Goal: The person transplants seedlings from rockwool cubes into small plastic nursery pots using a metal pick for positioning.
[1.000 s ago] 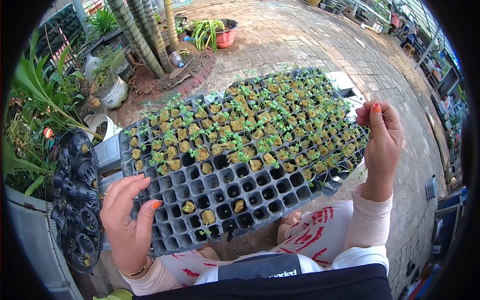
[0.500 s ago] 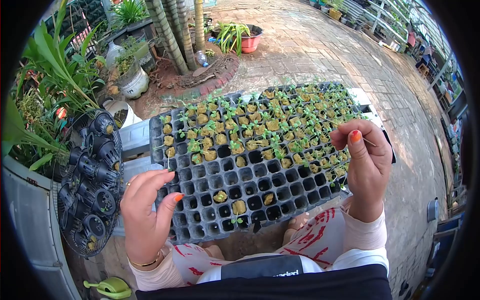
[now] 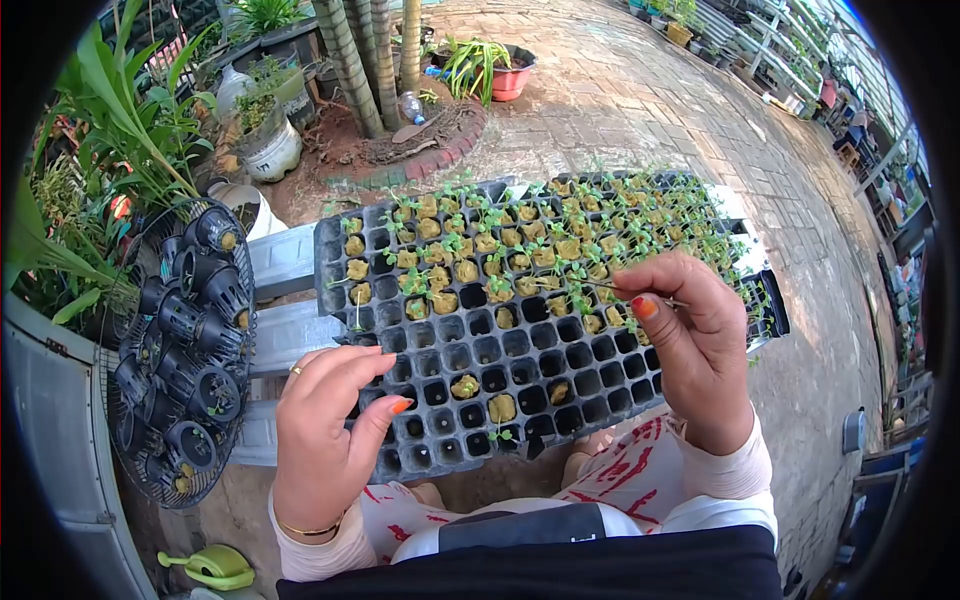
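Note:
A black seedling tray point(image 3: 560, 380) lies across my lap, its far cells filled with brown plugs and small green seedlings point(image 3: 520, 250), its near cells mostly empty. My right hand point(image 3: 690, 340) hovers over the tray's right side and pinches a thin stick point(image 3: 610, 288) whose tip points left over the seedlings. My left hand point(image 3: 325, 440) rests at the tray's near left corner, fingers loosely curled with nothing visible in it.
A round black basket point(image 3: 130, 330) of black net pots stands at my left. A grey bench point(image 3: 285, 265) runs under the tray. Potted plants point(image 3: 262, 140), a palm trunk point(image 3: 350, 60) and a red pot point(image 3: 508, 75) lie beyond on brick paving. A green watering can point(image 3: 215, 565) sits at bottom left.
My right hand has come down and left from beside the tray's right edge to over the seedlings, still pinching the stick. My left hand stays at the tray's left corner.

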The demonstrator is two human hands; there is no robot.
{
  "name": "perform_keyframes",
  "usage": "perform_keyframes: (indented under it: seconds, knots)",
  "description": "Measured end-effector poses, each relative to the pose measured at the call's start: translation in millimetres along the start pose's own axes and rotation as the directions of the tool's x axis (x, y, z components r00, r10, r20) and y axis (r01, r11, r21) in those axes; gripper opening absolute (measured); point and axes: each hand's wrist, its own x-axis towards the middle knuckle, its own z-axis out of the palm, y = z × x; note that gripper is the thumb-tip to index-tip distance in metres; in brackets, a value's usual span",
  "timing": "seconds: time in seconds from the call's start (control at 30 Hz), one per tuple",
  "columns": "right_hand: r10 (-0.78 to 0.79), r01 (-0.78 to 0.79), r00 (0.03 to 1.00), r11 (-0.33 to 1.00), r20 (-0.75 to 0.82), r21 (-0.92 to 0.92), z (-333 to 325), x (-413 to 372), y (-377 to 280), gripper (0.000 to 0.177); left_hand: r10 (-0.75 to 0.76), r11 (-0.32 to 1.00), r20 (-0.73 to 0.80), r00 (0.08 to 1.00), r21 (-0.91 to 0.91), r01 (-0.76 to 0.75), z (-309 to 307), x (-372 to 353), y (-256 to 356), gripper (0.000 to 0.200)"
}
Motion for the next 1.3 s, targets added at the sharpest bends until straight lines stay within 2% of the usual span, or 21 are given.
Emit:
perform_keyframes:
  seconds: [0.03, 0.17, 0.3, 0.4, 0.7, 1.3]
  knots:
    - [0.005, -0.004, 1.0, 0.999, 0.026, -0.046, 2, -1, -1, 0.013, 0.007, 1.0, 0.004, 1.0, -0.012, -0.007, 1, 1, -1, 0.031]
    - [-0.137, 0.153, 0.987, 0.96, 0.083, -0.235, 14, -14, 0, 0.019, 0.036, 0.997, 0.035, 0.999, -0.076, -0.033, 8, 4, -3, 0.03]
    - [-0.177, 0.202, 0.978, 0.928, 0.108, -0.312, 29, -25, 8, 0.025, 0.033, 0.997, 0.047, 0.998, -0.078, -0.029, 10, 4, -9, 0.03]
    - [-0.184, 0.248, 0.966, 0.865, 0.184, -0.436, 34, -29, 12, 0.034, 0.031, 0.998, 0.043, 0.999, -0.051, -0.028, 10, 4, -10, 0.03]
    - [-0.221, 0.292, 0.956, 0.799, 0.195, -0.525, 40, -31, 20, 0.033, 0.053, 0.996, 0.034, 0.998, -0.068, -0.051, 16, 10, -6, 0.03]
    - [-0.247, 0.335, 0.941, 0.776, 0.232, -0.534, 45, -24, 15, 0.039, 0.041, 0.996, 0.037, 0.998, -0.086, -0.038, 16, 12, -12, 0.031]
